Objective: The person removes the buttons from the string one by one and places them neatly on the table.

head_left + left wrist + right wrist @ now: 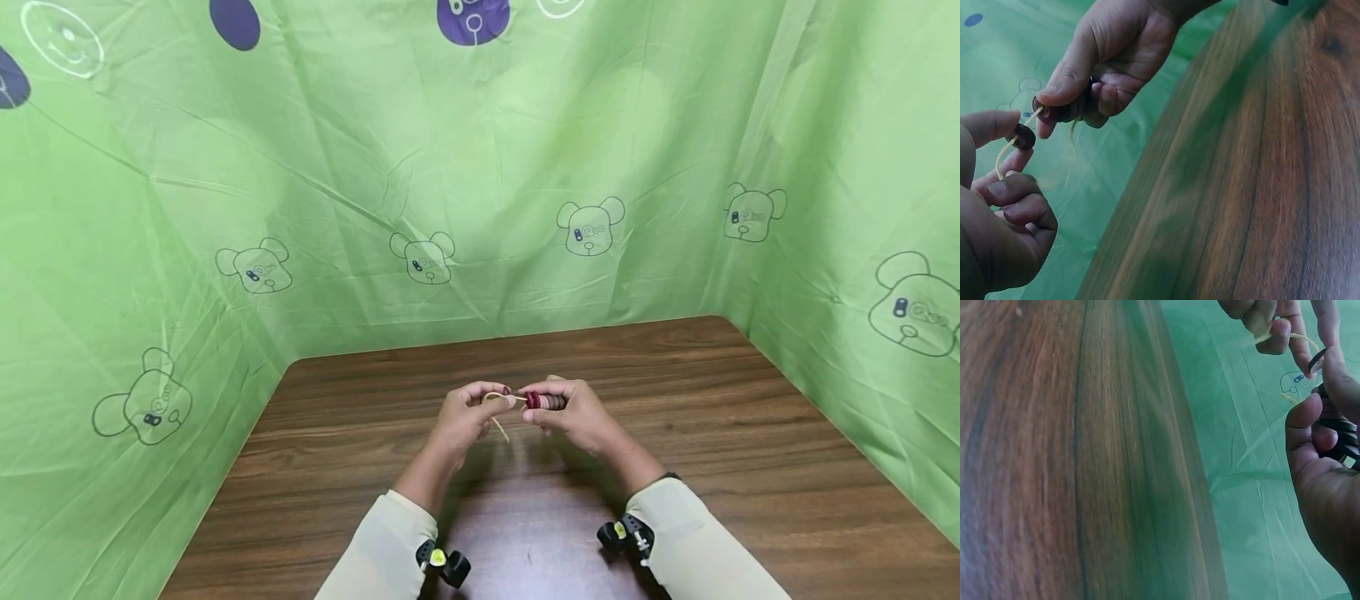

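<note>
Over the table, my left hand (463,417) pinches a dark, button-like disc (1024,137) between thumb and finger. A thin yellow cord (1000,160) passes through that disc and on toward the right hand. Its loose end (502,430) dangles below the left fingers in the head view. Close by on the right, my right hand (583,415) grips a short stack of discs (546,402), dark red, pink and brown, strung on the cord. A small gap with bare cord parts the single disc from the stack. Fingers hide part of the stack.
A brown wood-grain table (750,467) lies beneath both hands. Green cloth (510,167) printed with bear faces hangs behind it and along both sides. A small black device is strapped on each wrist (442,562).
</note>
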The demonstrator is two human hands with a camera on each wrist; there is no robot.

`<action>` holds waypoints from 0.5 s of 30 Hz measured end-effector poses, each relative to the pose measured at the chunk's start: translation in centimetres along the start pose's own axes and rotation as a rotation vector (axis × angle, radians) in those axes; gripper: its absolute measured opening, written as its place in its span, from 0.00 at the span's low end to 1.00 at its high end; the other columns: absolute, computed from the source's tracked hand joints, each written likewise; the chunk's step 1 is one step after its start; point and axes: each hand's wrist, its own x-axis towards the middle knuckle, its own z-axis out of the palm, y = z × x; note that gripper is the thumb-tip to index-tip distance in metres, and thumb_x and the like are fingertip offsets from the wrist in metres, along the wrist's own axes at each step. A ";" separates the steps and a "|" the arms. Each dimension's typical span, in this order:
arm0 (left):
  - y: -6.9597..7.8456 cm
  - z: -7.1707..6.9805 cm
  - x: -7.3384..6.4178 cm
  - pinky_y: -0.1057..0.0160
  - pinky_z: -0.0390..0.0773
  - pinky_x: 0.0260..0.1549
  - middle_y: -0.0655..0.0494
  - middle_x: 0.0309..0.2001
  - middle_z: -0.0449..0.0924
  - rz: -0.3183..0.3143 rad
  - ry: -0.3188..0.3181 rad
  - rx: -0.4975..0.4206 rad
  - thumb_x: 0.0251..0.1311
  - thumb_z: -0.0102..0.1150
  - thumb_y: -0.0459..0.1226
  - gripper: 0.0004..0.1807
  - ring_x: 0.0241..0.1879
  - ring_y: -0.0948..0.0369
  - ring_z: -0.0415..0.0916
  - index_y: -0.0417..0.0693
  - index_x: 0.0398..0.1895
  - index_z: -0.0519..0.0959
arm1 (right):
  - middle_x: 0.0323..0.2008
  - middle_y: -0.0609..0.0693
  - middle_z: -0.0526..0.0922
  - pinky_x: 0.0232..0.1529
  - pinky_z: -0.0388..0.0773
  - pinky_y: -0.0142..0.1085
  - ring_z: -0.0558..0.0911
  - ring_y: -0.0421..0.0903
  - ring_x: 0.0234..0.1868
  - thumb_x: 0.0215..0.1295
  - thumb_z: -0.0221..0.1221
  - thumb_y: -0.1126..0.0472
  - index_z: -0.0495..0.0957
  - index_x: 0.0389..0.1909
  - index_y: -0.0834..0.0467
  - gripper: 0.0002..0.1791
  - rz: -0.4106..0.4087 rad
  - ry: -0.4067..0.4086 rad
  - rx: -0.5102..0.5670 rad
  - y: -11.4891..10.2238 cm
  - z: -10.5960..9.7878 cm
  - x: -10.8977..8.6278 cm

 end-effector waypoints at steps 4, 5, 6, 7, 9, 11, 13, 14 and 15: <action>-0.3 -0.2 0.0 0.71 0.67 0.21 0.63 0.32 0.80 0.042 0.020 0.055 0.62 0.77 0.38 0.20 0.21 0.69 0.63 0.36 0.53 0.87 | 0.42 0.58 0.79 0.31 0.87 0.38 0.83 0.43 0.29 0.62 0.76 0.69 0.87 0.58 0.67 0.22 -0.017 0.002 -0.004 0.1 -0.2 0.0; -0.4 -0.3 -0.1 0.71 0.68 0.22 0.61 0.35 0.82 0.051 0.027 0.065 0.62 0.77 0.38 0.20 0.23 0.68 0.66 0.36 0.53 0.87 | 0.42 0.59 0.79 0.31 0.88 0.39 0.83 0.42 0.30 0.62 0.76 0.70 0.87 0.58 0.67 0.22 -0.018 0.007 -0.007 0.1 -0.3 0.0; -0.6 -0.3 0.0 0.71 0.70 0.24 0.60 0.37 0.83 0.058 0.034 0.076 0.62 0.78 0.38 0.20 0.25 0.68 0.68 0.37 0.53 0.87 | 0.43 0.60 0.78 0.32 0.88 0.40 0.83 0.42 0.31 0.62 0.76 0.70 0.88 0.57 0.67 0.22 -0.018 0.009 -0.013 0.1 -0.3 0.0; -0.6 -0.4 -0.1 0.70 0.71 0.25 0.57 0.40 0.85 0.065 0.040 0.081 0.62 0.78 0.38 0.20 0.27 0.67 0.70 0.37 0.53 0.87 | 0.45 0.61 0.79 0.32 0.89 0.41 0.83 0.42 0.32 0.62 0.76 0.70 0.88 0.57 0.67 0.22 -0.014 0.012 -0.022 0.2 -0.4 0.0; -0.8 -0.5 -0.1 0.70 0.73 0.27 0.52 0.44 0.88 0.077 0.049 0.090 0.61 0.78 0.37 0.19 0.31 0.67 0.73 0.38 0.53 0.87 | 0.49 0.62 0.81 0.33 0.89 0.43 0.83 0.42 0.33 0.62 0.76 0.70 0.88 0.57 0.66 0.22 -0.007 0.015 -0.047 0.3 -0.5 0.0; -0.9 -0.5 -0.1 0.68 0.75 0.29 0.48 0.47 0.90 0.090 0.052 0.093 0.61 0.78 0.36 0.19 0.34 0.66 0.77 0.38 0.53 0.87 | 0.51 0.62 0.84 0.34 0.89 0.44 0.84 0.43 0.33 0.62 0.76 0.69 0.88 0.57 0.66 0.22 0.005 0.014 -0.069 0.3 -0.6 0.0; -0.9 -0.6 -0.1 0.68 0.78 0.32 0.45 0.48 0.91 0.100 0.052 0.101 0.60 0.78 0.35 0.19 0.36 0.67 0.80 0.37 0.53 0.87 | 0.47 0.62 0.88 0.33 0.89 0.43 0.85 0.45 0.31 0.62 0.76 0.69 0.87 0.57 0.68 0.22 0.017 0.000 -0.072 0.4 -0.8 0.0; -0.9 -0.6 -0.1 0.67 0.78 0.32 0.44 0.48 0.92 0.102 0.049 0.102 0.60 0.78 0.34 0.19 0.35 0.67 0.80 0.37 0.53 0.87 | 0.45 0.60 0.90 0.32 0.88 0.42 0.85 0.46 0.30 0.62 0.76 0.69 0.87 0.57 0.68 0.22 0.025 -0.007 -0.070 0.4 -0.8 0.0; -0.9 -0.6 -0.1 0.67 0.78 0.32 0.44 0.48 0.92 0.105 0.047 0.107 0.59 0.78 0.34 0.18 0.34 0.67 0.80 0.38 0.52 0.87 | 0.41 0.59 0.90 0.32 0.87 0.41 0.85 0.46 0.29 0.62 0.75 0.70 0.86 0.58 0.69 0.22 0.033 -0.017 -0.065 0.4 -0.9 0.0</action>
